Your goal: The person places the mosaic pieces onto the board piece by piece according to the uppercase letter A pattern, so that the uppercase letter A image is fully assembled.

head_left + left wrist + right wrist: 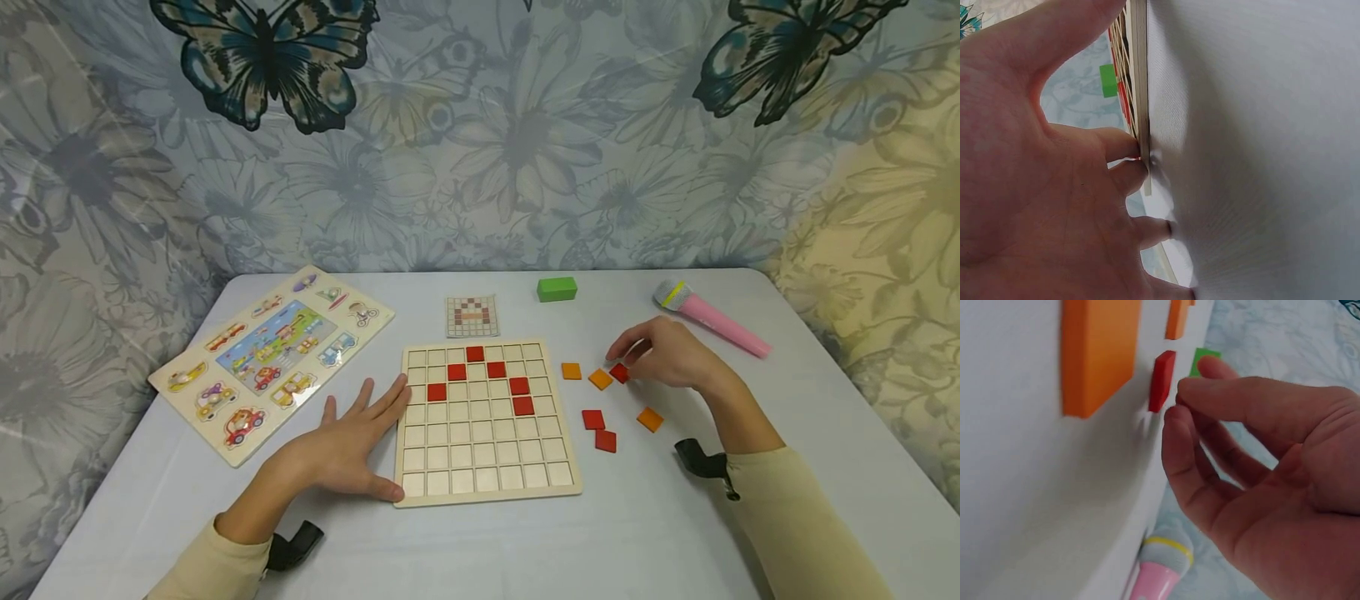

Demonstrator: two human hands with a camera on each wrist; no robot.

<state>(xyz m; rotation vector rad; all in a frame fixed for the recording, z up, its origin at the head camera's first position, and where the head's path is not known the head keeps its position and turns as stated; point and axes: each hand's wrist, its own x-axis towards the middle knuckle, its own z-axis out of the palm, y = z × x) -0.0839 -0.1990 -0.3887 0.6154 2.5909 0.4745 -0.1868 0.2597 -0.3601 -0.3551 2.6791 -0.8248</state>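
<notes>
A wooden grid board (486, 435) lies flat at mid-table, with several red square tiles (475, 354) in its upper cells. Fingers spread, my left hand (348, 446) touches the board's left edge with thumb and fingertips; the left wrist view shows the palm (1054, 206) beside the board's side (1140, 75). My right hand (671, 354) hovers over a loose red tile (618, 372) right of the board. Seen from the right wrist, its fingers are loosely bent, thumb near the forefinger, and the red tile (1162, 381) lies just beyond the fingertips. Nothing shows between them.
Two more red tiles (592, 419) and orange tiles (571, 371) lie right of the board. Behind it are a small pattern card (472, 317) and a green block (557, 289). A pink microphone (720, 323) lies back right, a picture puzzle board (247, 396) at left.
</notes>
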